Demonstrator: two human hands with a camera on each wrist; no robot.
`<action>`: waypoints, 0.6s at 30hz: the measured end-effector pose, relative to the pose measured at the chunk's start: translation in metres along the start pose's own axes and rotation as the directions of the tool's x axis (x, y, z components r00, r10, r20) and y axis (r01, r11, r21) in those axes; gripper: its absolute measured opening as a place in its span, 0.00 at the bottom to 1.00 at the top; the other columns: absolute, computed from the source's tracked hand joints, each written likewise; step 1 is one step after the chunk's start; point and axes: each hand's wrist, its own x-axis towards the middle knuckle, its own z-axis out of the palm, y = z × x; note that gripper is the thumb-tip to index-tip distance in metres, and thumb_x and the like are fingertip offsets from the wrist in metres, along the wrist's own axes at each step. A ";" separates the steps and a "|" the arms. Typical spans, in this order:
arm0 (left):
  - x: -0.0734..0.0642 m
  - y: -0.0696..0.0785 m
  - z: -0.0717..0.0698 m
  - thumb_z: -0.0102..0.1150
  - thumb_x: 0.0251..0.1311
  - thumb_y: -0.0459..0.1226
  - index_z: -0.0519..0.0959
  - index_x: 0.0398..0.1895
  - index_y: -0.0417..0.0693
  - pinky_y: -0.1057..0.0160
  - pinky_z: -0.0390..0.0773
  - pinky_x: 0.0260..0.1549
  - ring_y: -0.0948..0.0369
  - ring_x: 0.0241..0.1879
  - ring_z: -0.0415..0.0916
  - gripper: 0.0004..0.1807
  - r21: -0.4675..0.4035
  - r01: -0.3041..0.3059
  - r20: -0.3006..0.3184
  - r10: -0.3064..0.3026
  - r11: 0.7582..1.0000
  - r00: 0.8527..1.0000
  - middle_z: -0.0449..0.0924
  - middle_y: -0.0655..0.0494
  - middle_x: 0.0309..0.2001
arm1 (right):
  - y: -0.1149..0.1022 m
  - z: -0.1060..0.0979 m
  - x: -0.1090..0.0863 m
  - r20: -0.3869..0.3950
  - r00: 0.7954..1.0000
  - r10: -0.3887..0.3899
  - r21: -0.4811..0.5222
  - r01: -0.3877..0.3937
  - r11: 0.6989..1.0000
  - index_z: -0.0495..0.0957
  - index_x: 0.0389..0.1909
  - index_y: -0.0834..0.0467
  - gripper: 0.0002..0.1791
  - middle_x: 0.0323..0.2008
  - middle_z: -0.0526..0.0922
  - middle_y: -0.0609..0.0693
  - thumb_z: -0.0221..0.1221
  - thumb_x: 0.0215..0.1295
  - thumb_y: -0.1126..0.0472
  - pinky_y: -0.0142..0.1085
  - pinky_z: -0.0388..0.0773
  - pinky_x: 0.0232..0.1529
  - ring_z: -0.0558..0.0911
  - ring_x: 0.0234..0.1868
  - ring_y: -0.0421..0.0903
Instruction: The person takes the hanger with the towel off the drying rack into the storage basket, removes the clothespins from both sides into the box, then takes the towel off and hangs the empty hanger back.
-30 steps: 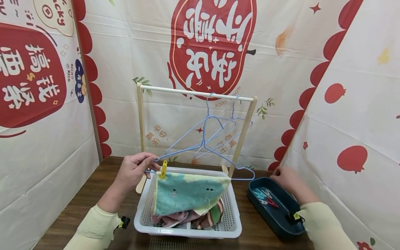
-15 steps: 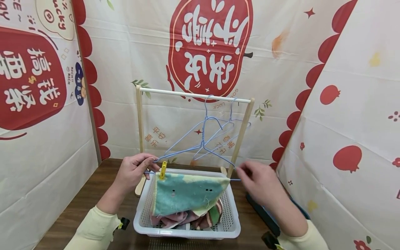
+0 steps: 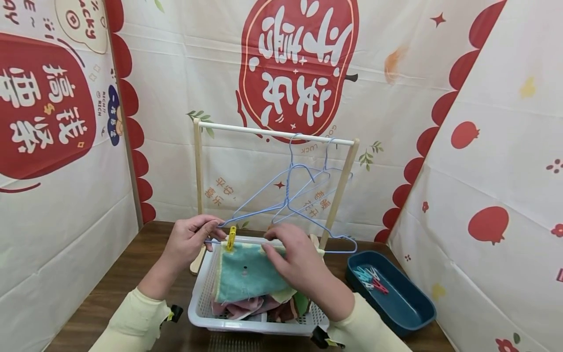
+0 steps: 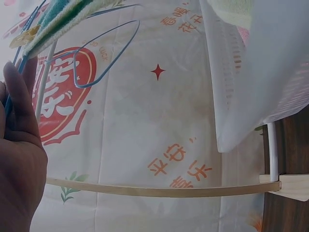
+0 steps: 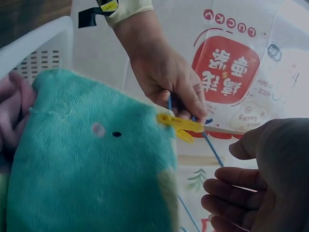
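Note:
My left hand (image 3: 193, 239) pinches the left corner of a blue wire hanger (image 3: 252, 213). A teal towel (image 3: 244, 274) with pale yellow edging hangs over the hanger's bottom bar. At the towel's upper left, a yellow clothespin (image 5: 181, 125) clips it to the bar. My right hand (image 3: 305, 259) is in front of the towel's right half and hides part of it. In the right wrist view, the right hand (image 5: 251, 186) has loosely bent fingers with nothing between them, close to the hanger wire and the clothespin.
Below the towel, a white basket (image 3: 200, 298) contains pink and striped cloths (image 3: 242, 308). A dark blue tray (image 3: 411, 310) with several clothespins (image 3: 371, 280) lies at the right. Behind stands a wooden rack (image 3: 274, 133), two blue hangers (image 3: 325, 168) on its white rod.
My right hand has left the far side of the tray, passed the hanger's right end and moved left to the towel. The left hand keeps its grip on the hanger.

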 end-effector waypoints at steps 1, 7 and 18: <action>0.001 0.000 0.000 0.58 0.80 0.24 0.87 0.48 0.31 0.66 0.86 0.20 0.59 0.32 0.91 0.08 0.000 0.002 -0.001 -0.002 1.000 1.000 0.91 0.42 0.33 | -0.001 0.005 0.005 0.009 1.000 0.003 0.009 -0.003 1.000 0.87 0.50 0.57 0.06 0.47 0.89 0.49 0.69 0.77 0.61 0.52 0.85 0.56 0.86 0.52 0.50; 0.003 -0.002 0.001 0.57 0.80 0.23 0.86 0.49 0.28 0.65 0.86 0.20 0.60 0.32 0.91 0.08 0.004 -0.011 0.005 0.011 1.000 1.000 0.91 0.42 0.33 | 0.000 0.030 0.031 0.089 0.994 0.067 0.097 -0.076 0.992 0.86 0.53 0.59 0.11 0.49 0.90 0.52 0.68 0.79 0.56 0.51 0.85 0.56 0.87 0.54 0.53; 0.003 -0.003 0.006 0.57 0.80 0.23 0.87 0.48 0.31 0.65 0.86 0.20 0.60 0.32 0.90 0.09 0.007 -0.021 0.008 0.021 1.000 1.000 0.91 0.43 0.33 | -0.003 0.049 0.050 0.178 0.970 0.168 0.234 -0.207 0.950 0.88 0.51 0.57 0.11 0.46 0.91 0.48 0.67 0.81 0.54 0.51 0.89 0.53 0.87 0.48 0.46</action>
